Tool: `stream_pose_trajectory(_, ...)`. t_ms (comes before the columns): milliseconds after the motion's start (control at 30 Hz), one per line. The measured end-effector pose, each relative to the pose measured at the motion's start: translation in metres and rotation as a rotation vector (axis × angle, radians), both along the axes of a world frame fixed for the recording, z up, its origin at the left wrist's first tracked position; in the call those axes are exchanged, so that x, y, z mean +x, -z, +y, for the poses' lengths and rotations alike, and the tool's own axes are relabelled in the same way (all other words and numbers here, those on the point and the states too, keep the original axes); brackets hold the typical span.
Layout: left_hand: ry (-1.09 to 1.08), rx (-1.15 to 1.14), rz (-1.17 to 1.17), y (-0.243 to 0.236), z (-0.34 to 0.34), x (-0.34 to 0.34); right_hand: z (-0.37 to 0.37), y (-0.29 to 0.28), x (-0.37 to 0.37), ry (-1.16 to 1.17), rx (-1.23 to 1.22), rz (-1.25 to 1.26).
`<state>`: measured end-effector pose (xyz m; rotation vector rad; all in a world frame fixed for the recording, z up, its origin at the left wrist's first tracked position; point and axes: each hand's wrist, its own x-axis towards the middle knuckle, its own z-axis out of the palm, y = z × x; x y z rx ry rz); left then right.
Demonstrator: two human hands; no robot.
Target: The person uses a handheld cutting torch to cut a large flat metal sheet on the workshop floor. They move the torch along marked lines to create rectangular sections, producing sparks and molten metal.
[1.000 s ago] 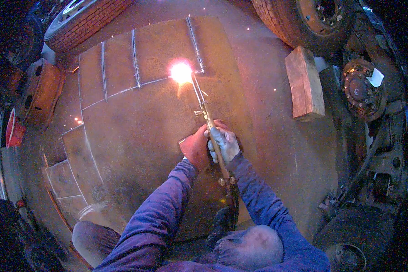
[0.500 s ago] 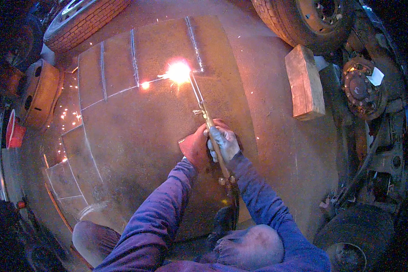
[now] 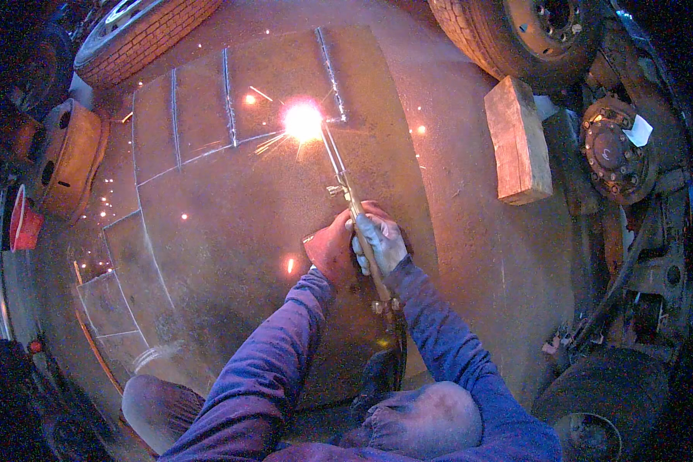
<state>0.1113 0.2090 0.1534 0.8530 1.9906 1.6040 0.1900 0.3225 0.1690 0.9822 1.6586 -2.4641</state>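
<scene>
A brass-coloured cutting torch slants up and away from me, its tip lost in a bright white-pink glare over the steel plate. My right hand, bare, is wrapped round the torch handle. My left hand, in a red work glove, is closed at the handle from the left and below; most of its fingers are hidden behind the torch and my right hand. The glare sits on a chalk line, between two dark cut-like lines in the far part of the plate. Sparks fly out around it.
Tyres lie at the far left and far right. A wooden block and a bolted hub stand to the right. At left are a bare wheel rim, a red cup-like object and an orange hose.
The sparks have scattered differently, with some now to the right of the glare and near my left forearm. Both hands and the torch stay in nearly the same place.
</scene>
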Motion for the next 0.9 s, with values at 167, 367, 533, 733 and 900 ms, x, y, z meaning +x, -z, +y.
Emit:
stream_pose_trajectory(167,0.074,0.273,-0.248,0.005,0.011,-0.002,0.001,-0.002,0.001,-0.004,-0.029,0.004)
stream_pose_trajectory(367,0.089,0.309,-0.383,-0.008,0.006,0.0,0.001,0.0,0.001,-0.002,-0.02,0.022)
stream_pose_trajectory(533,0.041,0.064,-0.199,-0.008,0.001,0.001,0.001,0.001,0.0,0.004,-0.011,-0.006)
stream_pose_trajectory(733,0.041,0.154,-0.308,0.001,0.007,0.002,0.001,0.0,-0.001,0.015,-0.016,-0.021)
stream_pose_trajectory(900,0.054,0.187,-0.391,-0.008,0.004,0.002,0.002,0.002,-0.002,0.013,-0.007,0.004)
